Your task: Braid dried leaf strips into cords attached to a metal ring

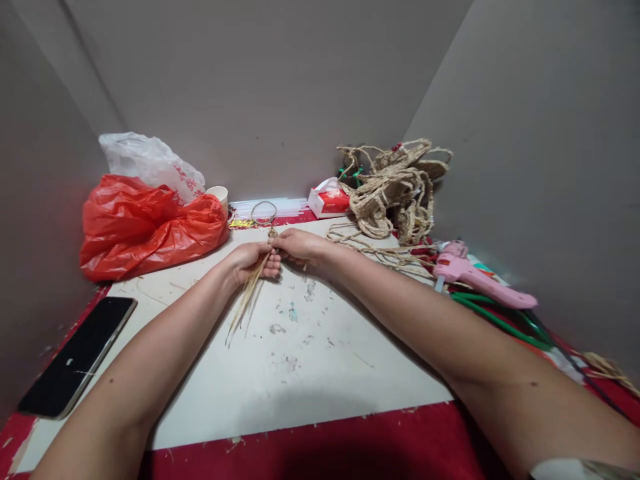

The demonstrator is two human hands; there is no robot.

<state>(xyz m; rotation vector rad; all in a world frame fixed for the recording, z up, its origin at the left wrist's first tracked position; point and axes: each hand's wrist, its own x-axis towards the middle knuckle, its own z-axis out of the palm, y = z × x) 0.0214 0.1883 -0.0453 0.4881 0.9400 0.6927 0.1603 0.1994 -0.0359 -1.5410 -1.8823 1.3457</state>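
Small knotted straw piece (272,233) just below a thin ring (264,224), pale loose strands (249,293) slanting toward lower left.

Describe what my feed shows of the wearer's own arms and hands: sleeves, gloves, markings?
The left hand and right hand are ungloved, with no watch or bracelet visible. Both forearms are bare; a pale sleeve edge shows at the right arm, bottom corner. One small spot marks each arm. No left sleeve is in view.
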